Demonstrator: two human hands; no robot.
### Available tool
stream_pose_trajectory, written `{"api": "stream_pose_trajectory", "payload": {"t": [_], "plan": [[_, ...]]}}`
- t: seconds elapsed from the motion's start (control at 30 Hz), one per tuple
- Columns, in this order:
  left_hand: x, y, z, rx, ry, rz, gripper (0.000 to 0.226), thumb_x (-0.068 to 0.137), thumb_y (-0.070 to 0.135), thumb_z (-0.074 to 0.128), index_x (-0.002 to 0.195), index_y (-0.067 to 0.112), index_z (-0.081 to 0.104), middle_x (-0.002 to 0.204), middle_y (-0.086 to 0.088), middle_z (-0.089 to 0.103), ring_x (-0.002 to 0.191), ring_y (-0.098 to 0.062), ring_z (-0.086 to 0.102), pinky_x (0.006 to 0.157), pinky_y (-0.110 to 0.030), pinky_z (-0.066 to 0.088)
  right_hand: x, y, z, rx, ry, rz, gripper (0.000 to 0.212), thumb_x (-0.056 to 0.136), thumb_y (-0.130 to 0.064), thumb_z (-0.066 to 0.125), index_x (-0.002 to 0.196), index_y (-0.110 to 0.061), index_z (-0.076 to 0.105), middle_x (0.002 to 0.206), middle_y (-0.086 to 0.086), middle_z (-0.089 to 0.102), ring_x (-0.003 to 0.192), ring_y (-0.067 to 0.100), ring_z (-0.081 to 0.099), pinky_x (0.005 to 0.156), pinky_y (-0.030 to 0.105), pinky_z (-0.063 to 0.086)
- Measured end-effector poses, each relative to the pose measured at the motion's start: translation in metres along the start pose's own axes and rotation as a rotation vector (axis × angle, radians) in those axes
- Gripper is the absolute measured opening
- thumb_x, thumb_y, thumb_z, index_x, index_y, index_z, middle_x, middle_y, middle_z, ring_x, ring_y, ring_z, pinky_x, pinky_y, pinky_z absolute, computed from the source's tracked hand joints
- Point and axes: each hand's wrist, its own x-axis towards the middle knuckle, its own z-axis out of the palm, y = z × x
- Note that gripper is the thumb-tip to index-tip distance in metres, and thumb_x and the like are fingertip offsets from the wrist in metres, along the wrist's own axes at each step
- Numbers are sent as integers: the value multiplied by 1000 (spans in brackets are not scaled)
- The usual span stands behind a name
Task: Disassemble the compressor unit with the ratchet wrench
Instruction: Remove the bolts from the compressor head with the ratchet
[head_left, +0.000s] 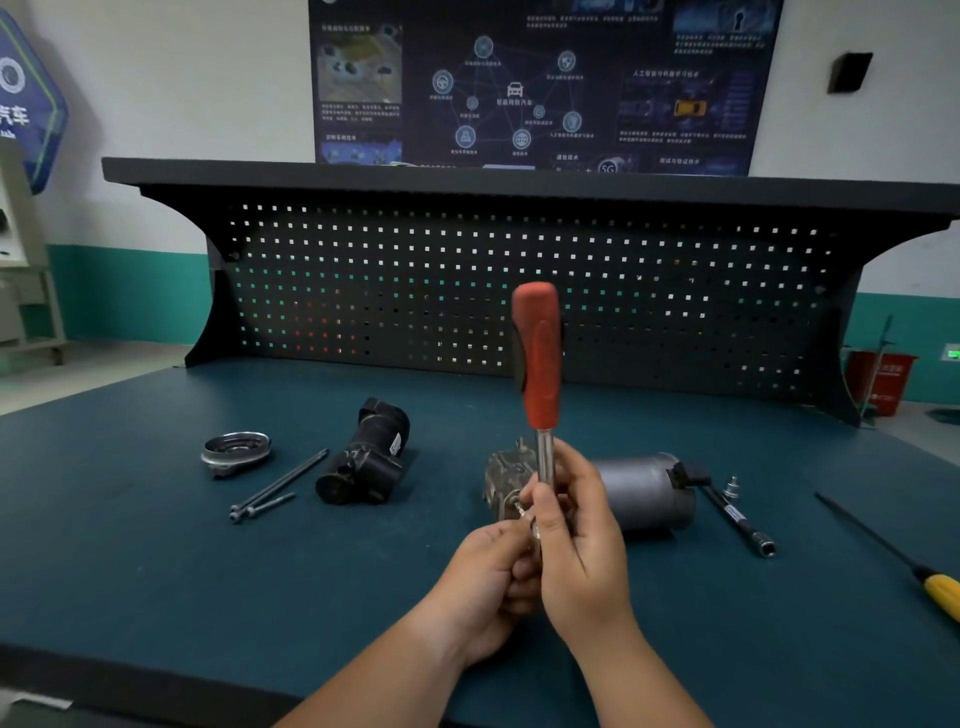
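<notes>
While my right hand (576, 540) grips the ratchet wrench (537, 353) by its steel shaft, red handle up, my left hand (483, 577) has its fingers pinching a small metal piece (519, 506) at the head. The compressor (644, 493) lies on the bench (156, 545) just behind. Risk: a loose pinch drops the piece, and it rolls off.

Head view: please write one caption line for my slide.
Right hand holds the ratchet wrench upright, left hand pinches its head, before the compressor on the bench; bolts lie at left.
</notes>
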Motion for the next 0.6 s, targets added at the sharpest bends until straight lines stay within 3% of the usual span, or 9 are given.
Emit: {"api": "stream_pose_trajectory", "payload": {"t": [0.1, 0.17, 0.23, 0.33, 0.47, 0.6], "plan": [[-1, 2, 0, -7, 1, 23, 34, 85, 35, 53, 59, 16, 43, 40, 7, 33, 34, -3, 25, 38, -16, 15, -1, -1, 3, 14, 58, -45, 23, 89, -34, 46, 112, -35, 49, 88, -18, 61, 71, 3, 59, 66, 23, 50], [-1, 2, -1, 0, -4, 48, 37, 81, 39, 55, 51, 18, 46, 39, 7, 33, 35, -4, 25, 39, -16, 17, -1, 0, 4, 51, 119, -43, 20, 92, -20, 42, 109, -28, 46, 87, -18, 62, 73, -2, 58, 68, 13, 46], [0, 2, -2, 8, -8, 62, 40, 78, 39, 56, 43, 20, 50, 39, 7, 34, 35, -4, 26, 39, -16, 17, 1, 1, 4, 107, 192, 14, 19, 91, -20, 39, 107, -27, 45, 84, -15, 62, 71, -2, 56, 67, 15, 46], [0, 2, -1, -16, 9, 55, 30, 76, 36, 59, 53, 17, 54, 40, 7, 35, 34, -3, 26, 36, -14, 20, 5, 5, -1, 201, 286, 127, 20, 88, -27, 39, 106, -26, 45, 75, -15, 60, 68, 6, 51, 66, 33, 42], [1, 1, 0, -31, 38, 60, 26, 72, 35, 60, 56, 16, 52, 42, 7, 35, 33, -2, 25, 34, -13, 20, 8, 9, -7, 246, 343, 187, 9, 93, -20, 44, 99, -23, 50, 75, -13, 67, 69, 0, 56, 71, 35, 43], [0, 2, -1, -18, 47, 46, 33, 72, 37, 60, 44, 20, 56, 42, 8, 38, 34, -2, 26, 37, -14, 19, 6, 6, -7, 169, 306, 119, 23, 98, -7, 43, 107, -28, 45, 85, -10, 71, 71, -1, 59, 63, 16, 47]]}}
